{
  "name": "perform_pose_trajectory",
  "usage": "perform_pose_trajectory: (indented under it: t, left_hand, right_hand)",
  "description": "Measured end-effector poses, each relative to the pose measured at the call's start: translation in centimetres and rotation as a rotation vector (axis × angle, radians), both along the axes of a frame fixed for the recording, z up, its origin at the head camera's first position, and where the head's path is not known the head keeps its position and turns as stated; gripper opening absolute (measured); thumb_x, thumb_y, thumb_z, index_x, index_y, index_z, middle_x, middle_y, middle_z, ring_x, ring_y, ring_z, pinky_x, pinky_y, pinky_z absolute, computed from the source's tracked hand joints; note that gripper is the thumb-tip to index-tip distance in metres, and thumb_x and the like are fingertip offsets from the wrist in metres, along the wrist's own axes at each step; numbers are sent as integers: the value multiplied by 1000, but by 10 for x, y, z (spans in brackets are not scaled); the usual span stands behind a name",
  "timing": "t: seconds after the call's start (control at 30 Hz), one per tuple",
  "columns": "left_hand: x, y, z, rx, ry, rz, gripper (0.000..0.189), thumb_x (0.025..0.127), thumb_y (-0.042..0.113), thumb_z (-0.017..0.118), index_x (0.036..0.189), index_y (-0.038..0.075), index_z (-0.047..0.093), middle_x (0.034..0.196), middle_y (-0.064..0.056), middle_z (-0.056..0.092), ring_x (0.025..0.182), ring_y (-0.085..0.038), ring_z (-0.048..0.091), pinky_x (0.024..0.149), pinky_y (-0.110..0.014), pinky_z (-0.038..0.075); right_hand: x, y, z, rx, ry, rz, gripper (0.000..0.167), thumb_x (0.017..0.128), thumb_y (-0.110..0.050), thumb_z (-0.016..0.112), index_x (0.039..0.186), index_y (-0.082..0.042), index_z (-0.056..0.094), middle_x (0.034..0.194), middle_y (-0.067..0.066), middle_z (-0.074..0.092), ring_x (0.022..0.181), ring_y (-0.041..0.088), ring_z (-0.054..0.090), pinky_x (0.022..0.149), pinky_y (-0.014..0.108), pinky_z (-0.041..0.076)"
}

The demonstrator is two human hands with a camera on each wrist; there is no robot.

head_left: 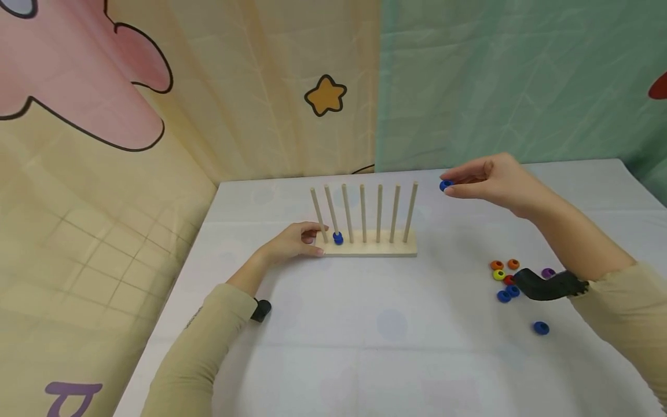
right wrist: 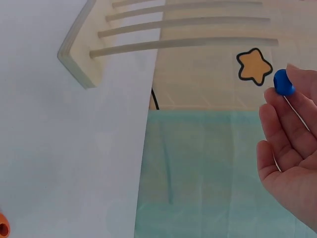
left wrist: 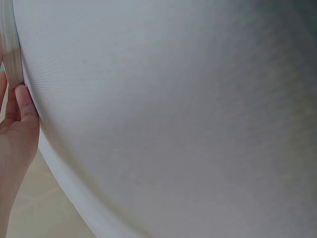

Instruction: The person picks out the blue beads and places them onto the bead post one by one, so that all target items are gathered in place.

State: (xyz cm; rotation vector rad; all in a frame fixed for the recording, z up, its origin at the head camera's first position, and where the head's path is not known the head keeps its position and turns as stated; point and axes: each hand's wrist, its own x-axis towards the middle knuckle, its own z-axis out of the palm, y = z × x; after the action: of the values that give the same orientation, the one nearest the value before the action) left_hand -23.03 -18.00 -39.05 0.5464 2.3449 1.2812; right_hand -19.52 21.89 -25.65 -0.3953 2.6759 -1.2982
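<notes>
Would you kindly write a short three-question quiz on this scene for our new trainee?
1. How many pegs stand on the wooden base?
2. True or false: the right hand holds an orange bead.
3. Counting from the left in the head view, which peg has a threaded blue bead at its foot: (A) the first, (B) the second or (C) the fifth?

Key:
1. Seven.
2. False; it pinches a blue bead.
3. B.
</notes>
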Motion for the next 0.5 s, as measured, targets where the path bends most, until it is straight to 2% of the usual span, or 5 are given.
perform_pose_trajectory:
  t: [0.33, 0.5]
  left_hand:
    - [-1, 1, 0, 2, 8, -4, 60, 77, 6, 76, 131, -1, 50, 128, -13, 51, 115, -24, 46, 101, -37, 36]
    - [-1, 1, -1, -7, -10, 15, 61, 77, 6, 76, 132, 0, 49, 128, -13, 51, 115, -23, 45, 102, -36, 36]
  right_hand:
    - [-8, -21, 10, -43, -4, 13, 44, 82, -29, 72, 118, -5, 64, 104, 0, 68, 95, 7, 60, 80, 21, 48]
    - [-11, -34, 14, -88, 14, 40, 43, 82, -27, 72, 117, -3, 65, 102, 0, 69, 95, 10, 61, 79, 21, 49]
